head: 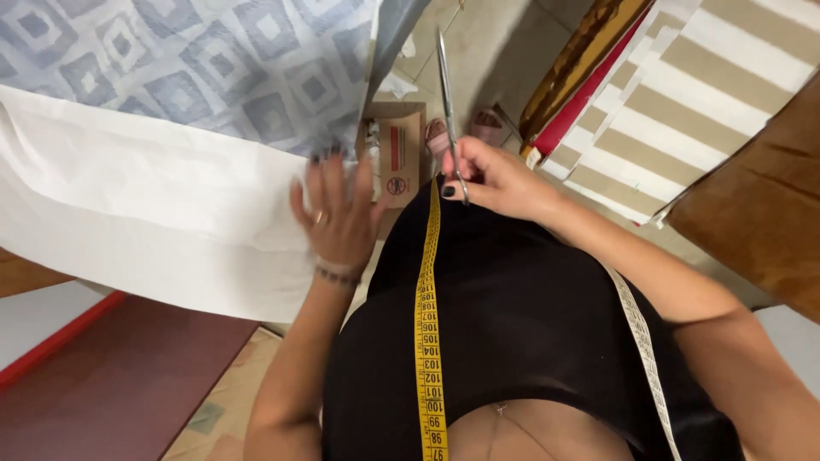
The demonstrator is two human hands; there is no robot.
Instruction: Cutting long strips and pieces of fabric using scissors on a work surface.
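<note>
Below the head camera, at the counter's edge, the person's left hand (337,213) lies spread and flat, fingers splayed, on the hanging edge of a white paper sheet (145,213). Its grip is open, closing on nothing, only pressing; a judgement is that the flat palm keeps the loose overhang from swinging or curling. Under the paper lies a blue-grey fabric with a diamond print (196,60), the paper covering its near part, so the two stay stacked and aligned.

To the right, close beside the left hand but apart from it, the right hand (500,179) is closed around the handles of a pair of scissors (448,102). The blades are together and point up and away from the body, clear of paper and cloth, which looks like a resting carry, not a cut.

A yellow tape measure (427,333) hangs round the neck and down the black top, within reach while leaving both hands free. Farther off on the floor stand a small cardboard box (400,154) and, to the right, a beige-and-white striped cloth (683,94).
</note>
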